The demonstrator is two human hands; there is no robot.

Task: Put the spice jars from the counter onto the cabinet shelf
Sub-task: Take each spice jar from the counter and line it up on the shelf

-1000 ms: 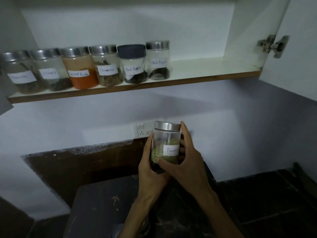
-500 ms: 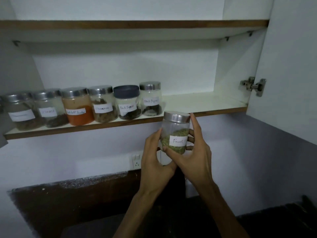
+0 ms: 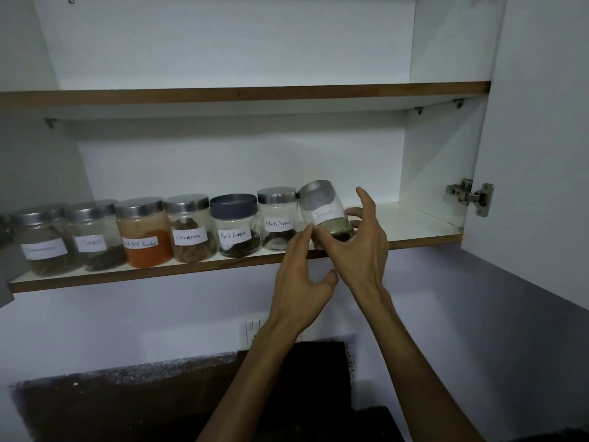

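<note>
The fennel jar [image 3: 326, 215], tilted at the shelf [image 3: 414, 218] edge at three o'clock of the black pepper jar [image 3: 278, 218], is pinched low by the right hand [image 3: 357, 247] while the left hand [image 3: 301, 282] touches it with relaxed fingers; probably light, slick, breakable glass, best held around its body.

A white cabinet [image 3: 223, 43] is seen open, with a white back panel and side walls. An upper shelf [image 3: 242, 92] with a brown front edge is carried on small metal pegs [image 3: 418, 110]. A metal hinge [image 3: 471, 196] is fixed at the right, where the open white door [image 3: 541, 122] is seen. Below the cabinet, a pale wall [image 3: 127, 320] is shown with a white switch plate [image 3: 255, 327]. Under it, a dark backsplash [image 3: 111, 409] with a rough, speckled top edge is seen. The light is dim and cool, and soft shadow is cast under the shelves.
</note>
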